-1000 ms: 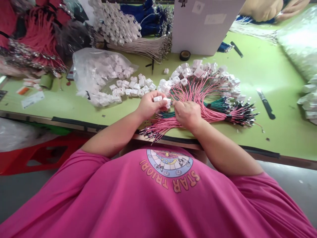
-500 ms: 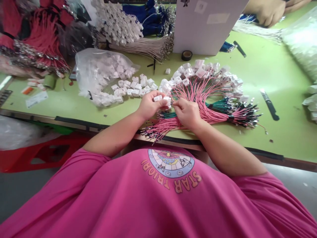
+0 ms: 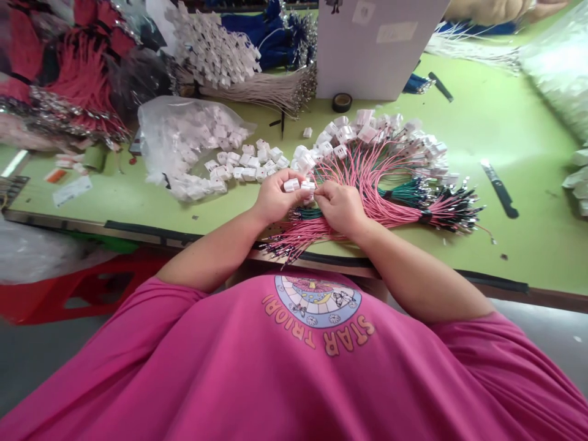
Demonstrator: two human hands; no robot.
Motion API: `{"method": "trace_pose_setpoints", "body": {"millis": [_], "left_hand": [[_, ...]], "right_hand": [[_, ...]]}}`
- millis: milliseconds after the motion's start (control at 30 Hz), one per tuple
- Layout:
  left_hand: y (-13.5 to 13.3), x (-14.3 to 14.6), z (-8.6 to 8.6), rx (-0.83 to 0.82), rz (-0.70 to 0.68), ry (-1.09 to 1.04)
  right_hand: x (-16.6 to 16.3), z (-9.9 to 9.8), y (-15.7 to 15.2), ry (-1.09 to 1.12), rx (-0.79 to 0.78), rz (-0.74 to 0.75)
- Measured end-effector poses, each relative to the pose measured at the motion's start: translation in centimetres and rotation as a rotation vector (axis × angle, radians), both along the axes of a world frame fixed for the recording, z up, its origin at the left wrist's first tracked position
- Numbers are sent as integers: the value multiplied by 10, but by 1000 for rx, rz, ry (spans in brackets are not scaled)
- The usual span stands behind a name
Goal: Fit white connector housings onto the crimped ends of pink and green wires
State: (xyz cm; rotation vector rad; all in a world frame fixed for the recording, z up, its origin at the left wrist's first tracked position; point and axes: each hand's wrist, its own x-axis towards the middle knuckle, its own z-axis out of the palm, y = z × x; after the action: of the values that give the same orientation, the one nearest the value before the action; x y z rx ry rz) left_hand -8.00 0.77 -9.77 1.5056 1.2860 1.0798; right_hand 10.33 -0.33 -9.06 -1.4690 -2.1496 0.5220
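Note:
My left hand (image 3: 275,197) is closed around white plastic connector housings (image 3: 291,185), two of which show between the thumb and fingers. Close beside it, my right hand (image 3: 340,207) pinches at the near housing's right side; a thin wire end seems to be in the fingertips, mostly hidden. Under and around my right hand spreads a bundle of pink wires (image 3: 353,168) with some green wires (image 3: 404,195) among them. White housings (image 3: 367,125) cap the far ends of many wires. Metal-tipped pink wire ends (image 3: 291,242) lie near the table's front edge.
Loose white housings (image 3: 250,162) spill from a clear plastic bag (image 3: 160,131) at left. Black tape (image 3: 342,102) lies by a white box (image 3: 367,55). A cutter knife (image 3: 500,188) rests at right. Red wire bundles (image 3: 78,73) are at far left. Another person's hand (image 3: 491,9) is at upper right.
My right hand's fingertips have moved slightly left, up to the housing in my left hand. The whole view has shifted a little; the other person's hand sits higher in it.

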Motion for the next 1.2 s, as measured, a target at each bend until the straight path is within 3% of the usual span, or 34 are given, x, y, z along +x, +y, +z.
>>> {"method": "trace_pose_setpoints", "body": {"millis": [133,233,333,467,633,800,900,1033,1200], "left_hand": [[5,-4,1,50,40,55],[7,-6,0,96,89,99],[8,-8,-2,145,101,150],[10,-8,-2,171,86,156],[10,-7,1,181,90,151],[12,-9,2,157,103,88],[20,-11,9,105,107,-42],[38,-10,32,7,48,-179],[51,-10,59,77,-66,-218]], "right_hand": [[14,20,-3,-88,72,24],[49,40,-21,-202,205,23],[97,44,-37,-484,78,178],[144,26,-31,-694,-98,149],[145,14,-7,-730,0,167],[132,26,-14,-759,122,46],[137,58,-13,-654,105,23],[139,130,11,-508,17,-59],[121,210,47,-498,4,-176]]}}
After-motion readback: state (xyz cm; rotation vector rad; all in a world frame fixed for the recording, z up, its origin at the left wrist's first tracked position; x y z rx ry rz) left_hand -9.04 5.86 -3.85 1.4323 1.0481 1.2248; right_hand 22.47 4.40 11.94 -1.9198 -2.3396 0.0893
